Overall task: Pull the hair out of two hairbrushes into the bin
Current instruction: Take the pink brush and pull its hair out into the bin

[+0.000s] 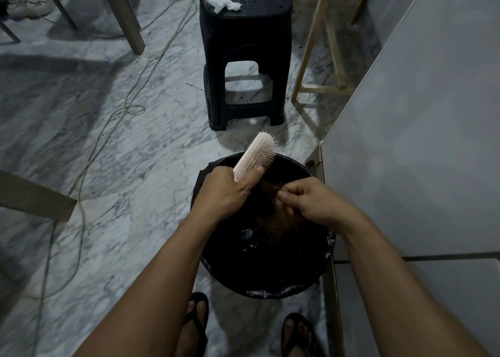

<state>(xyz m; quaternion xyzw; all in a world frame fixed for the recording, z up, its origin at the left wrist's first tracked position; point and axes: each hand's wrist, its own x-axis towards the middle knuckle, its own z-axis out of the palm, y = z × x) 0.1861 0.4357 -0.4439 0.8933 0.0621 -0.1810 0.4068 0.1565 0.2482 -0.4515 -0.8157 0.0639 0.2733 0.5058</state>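
Observation:
A round black bin lined with a black bag stands on the marble floor, just in front of my feet. Over it my left hand grips the handle of a pale pink hairbrush, whose head points up and away with the bristles facing right. My right hand is beside the brush, fingers pinched on a clump of dark brown hair that hangs from the bristles down into the bin. A second hairbrush is not in view.
A black plastic stool with crumpled white tissues on top stands beyond the bin. A grey cabinet fills the right side. Cables trail over the floor on the left, near wooden table legs.

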